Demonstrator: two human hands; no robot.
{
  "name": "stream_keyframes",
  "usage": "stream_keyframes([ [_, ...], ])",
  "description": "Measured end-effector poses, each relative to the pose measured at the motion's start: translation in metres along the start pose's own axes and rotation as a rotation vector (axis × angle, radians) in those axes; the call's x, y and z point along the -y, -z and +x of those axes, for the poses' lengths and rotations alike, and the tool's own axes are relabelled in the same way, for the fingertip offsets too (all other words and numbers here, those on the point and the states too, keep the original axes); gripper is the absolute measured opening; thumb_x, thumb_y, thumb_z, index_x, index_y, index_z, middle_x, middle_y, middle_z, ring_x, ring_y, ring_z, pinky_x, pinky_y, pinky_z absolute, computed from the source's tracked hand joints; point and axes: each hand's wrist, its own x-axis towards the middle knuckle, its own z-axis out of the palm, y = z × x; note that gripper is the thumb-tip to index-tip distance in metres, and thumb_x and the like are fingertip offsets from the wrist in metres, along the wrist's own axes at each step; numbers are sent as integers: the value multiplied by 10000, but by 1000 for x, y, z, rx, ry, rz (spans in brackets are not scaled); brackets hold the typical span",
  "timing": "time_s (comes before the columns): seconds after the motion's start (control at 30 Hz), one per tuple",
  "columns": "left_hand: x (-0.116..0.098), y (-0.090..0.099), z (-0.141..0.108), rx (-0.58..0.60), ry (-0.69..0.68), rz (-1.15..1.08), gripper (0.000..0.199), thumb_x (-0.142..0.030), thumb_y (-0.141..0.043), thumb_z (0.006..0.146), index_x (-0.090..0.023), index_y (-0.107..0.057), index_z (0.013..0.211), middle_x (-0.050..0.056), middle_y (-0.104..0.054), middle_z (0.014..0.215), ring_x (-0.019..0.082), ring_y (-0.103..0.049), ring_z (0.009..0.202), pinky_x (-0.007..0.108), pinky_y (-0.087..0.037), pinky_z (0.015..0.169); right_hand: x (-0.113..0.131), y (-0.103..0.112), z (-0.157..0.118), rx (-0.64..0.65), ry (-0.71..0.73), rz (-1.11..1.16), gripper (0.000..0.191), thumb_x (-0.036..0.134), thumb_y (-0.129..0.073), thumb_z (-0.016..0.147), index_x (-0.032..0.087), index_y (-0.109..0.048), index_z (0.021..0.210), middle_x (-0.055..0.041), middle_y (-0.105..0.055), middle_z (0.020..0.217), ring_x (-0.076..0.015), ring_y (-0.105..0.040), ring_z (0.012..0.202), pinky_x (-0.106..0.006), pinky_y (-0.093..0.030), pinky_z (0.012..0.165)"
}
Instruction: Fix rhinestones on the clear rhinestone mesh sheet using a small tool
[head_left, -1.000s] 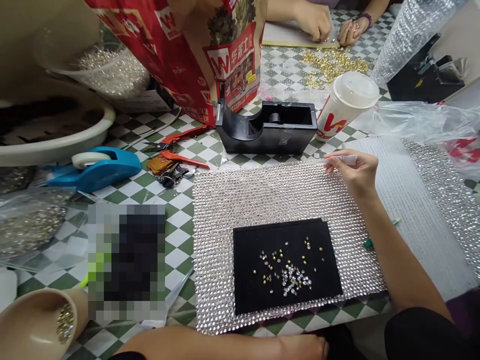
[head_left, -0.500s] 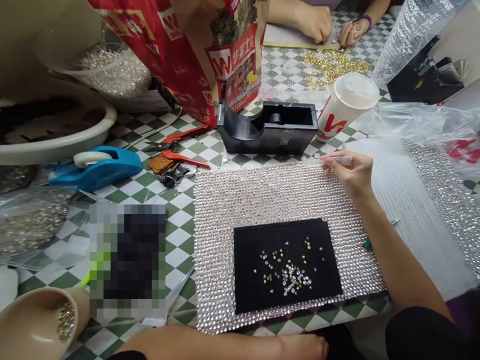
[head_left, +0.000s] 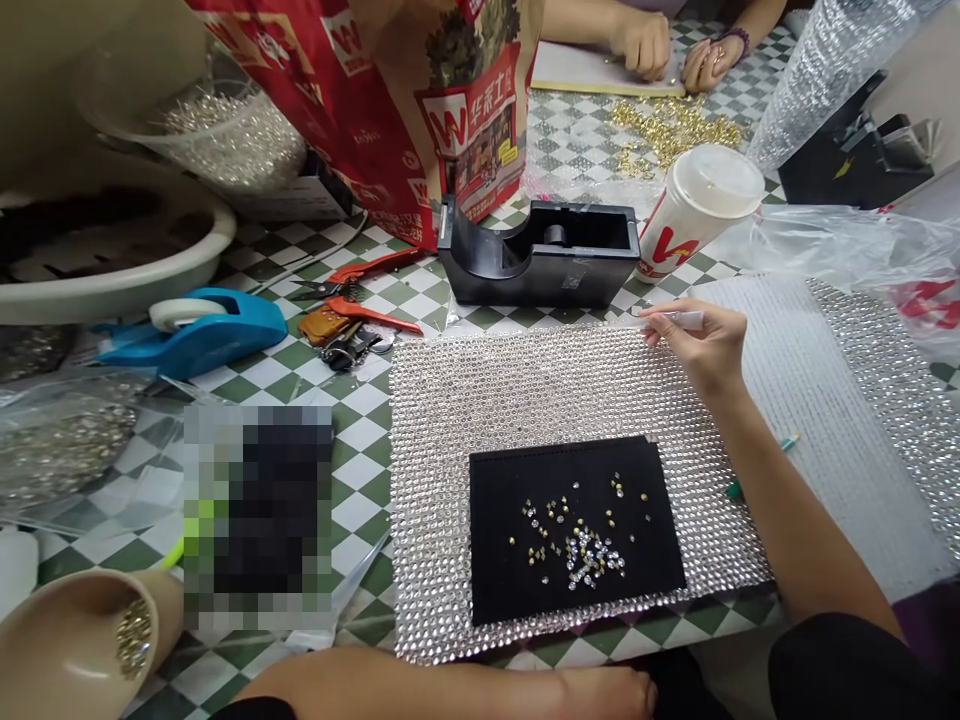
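My right hand [head_left: 697,340] is closed in a pinch on a short white pen-like stick [head_left: 686,320]. Its tip points left, at the far edge of a sheet covered with rows of rhinestones [head_left: 442,430]. On this sheet lies a flat black pad [head_left: 499,580], with loose clear and gold rhinestones [head_left: 592,555] scattered over it. My left hand [head_left: 611,690] rests at the table's near edge below the pad, curled closed. The bottom of the picture cuts its fingers off, so anything in them is hidden.
Beyond the sheet stand a black tape dispenser [head_left: 540,270] and a paper cup [head_left: 697,210]. Orange-handled pliers [head_left: 375,315], a blue tape dispenser [head_left: 217,340] and a beige bowl [head_left: 67,640] are left. Another person's hands [head_left: 645,45] work at the back near gold pieces [head_left: 675,130].
The whole view has shifted very slightly. Both hands, the pen-like stick and the rhinestones keep their places.
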Motion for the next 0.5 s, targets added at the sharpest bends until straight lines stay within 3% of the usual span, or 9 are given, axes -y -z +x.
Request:
stream_keyframes([
  [0.07, 12, -7, 2, 27, -26, 3, 112, -257, -664, 898, -198, -660, 803, 30, -679, 861, 133, -636, 686, 243, -528, 537, -1, 0, 0, 3, 5, 13, 104, 360, -747, 802, 261, -778, 812, -4, -686, 652, -145, -621, 560, -331, -550, 557],
  [0.2, 8, -6, 3, -8, -35, 20, 358, -206, -664, 811, -213, -544, 474, 46, -651, 715, 142, -562, 493, 238, -294, 314, 0, 1, 0, 18, -10, 14, 124, 376, -744, 803, 257, -776, 810, -8, -687, 652, -152, -622, 563, -339, -551, 559],
  [0.5, 3, 0, -2, -96, 5, 157, 269, -231, -598, 807, -221, -662, 546, 29, -664, 709, 100, -432, 361, 285, -123, 320, -2, 0, 0, 27, 5, 21, 92, 308, -737, 808, 232, -782, 835, -10, -693, 663, -141, -638, 570, -322, -558, 569],
])
